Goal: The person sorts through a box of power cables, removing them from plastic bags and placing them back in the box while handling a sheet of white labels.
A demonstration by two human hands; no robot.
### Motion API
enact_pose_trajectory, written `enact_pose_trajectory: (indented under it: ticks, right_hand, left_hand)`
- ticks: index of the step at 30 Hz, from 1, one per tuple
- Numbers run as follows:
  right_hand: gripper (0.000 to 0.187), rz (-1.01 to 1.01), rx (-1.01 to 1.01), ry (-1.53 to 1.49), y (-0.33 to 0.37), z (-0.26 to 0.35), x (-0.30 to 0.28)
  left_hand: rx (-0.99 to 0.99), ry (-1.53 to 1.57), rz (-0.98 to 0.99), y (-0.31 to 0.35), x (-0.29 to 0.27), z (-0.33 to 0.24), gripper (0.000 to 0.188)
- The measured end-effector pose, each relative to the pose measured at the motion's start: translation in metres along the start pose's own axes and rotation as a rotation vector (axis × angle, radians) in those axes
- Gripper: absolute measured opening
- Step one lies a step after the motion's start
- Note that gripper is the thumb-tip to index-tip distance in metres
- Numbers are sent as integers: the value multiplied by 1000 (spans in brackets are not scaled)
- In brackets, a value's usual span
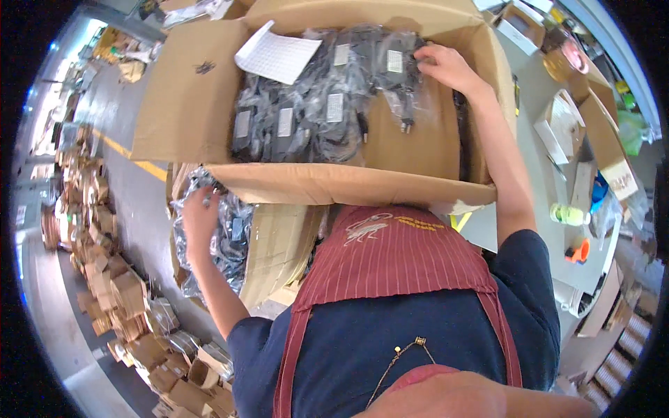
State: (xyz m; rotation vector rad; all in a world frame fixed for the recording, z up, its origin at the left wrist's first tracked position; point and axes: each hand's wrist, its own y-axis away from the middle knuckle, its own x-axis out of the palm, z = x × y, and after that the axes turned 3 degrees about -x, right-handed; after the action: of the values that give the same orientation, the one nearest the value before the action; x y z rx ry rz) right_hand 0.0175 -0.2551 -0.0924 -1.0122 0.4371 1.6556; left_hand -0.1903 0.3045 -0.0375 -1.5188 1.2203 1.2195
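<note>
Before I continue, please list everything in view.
Open rectangular cardboard box: 1, brown, top centre
Plastic-bagged labelled devices: 5 or more, black, inside
Printed paper sheet: 1, white, box's upper left
Second cardboard box: 1, brown, below left
Clear-bagged items: uncountable, dark, in second box
Cardboard piles: many, brown, left floor
Worktable: 1, grey, right
Small clutter: many, mixed colours, right
Striped apron: 1, maroon, on torso
Left grip: 1, bare, at bagged items
Right grip: 1, bare, at rightmost labelled device

My right hand [447, 67] inside upper carton [313, 182], at right edge of a bagged black adapter [396, 64]; white sheet [277, 54] lies over other bagged units [335, 110]; my left hand [200, 211] at plastic-wrapped items [235, 230] in lower carton [280, 235]; striped maroon apron [397, 261] on me.
</note>
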Motion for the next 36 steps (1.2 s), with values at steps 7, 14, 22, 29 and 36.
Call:
enact_pose_trajectory:
  ticks: [7, 14, 22, 29, 36]
  right_hand:
    - [27, 76, 212, 106, 2, 6, -11]
    - [29, 155, 185, 171, 2, -3, -8]
    - [28, 236, 116, 45, 2, -13, -1]
    - [53, 82, 134, 40, 7, -29, 3]
    - [44, 183, 143, 58, 9, -14, -6]
  left_hand:
    - [-38, 161, -265, -33, -46, -106, 25]
    - [481, 235, -42, -79, -19, -219, 24]
    - [624, -59, -166, -209, 38, -269, 27]
    - [226, -225, -488, -261, 41, -213, 53]
    - [108, -292, -415, -276, 50, -180, 34]
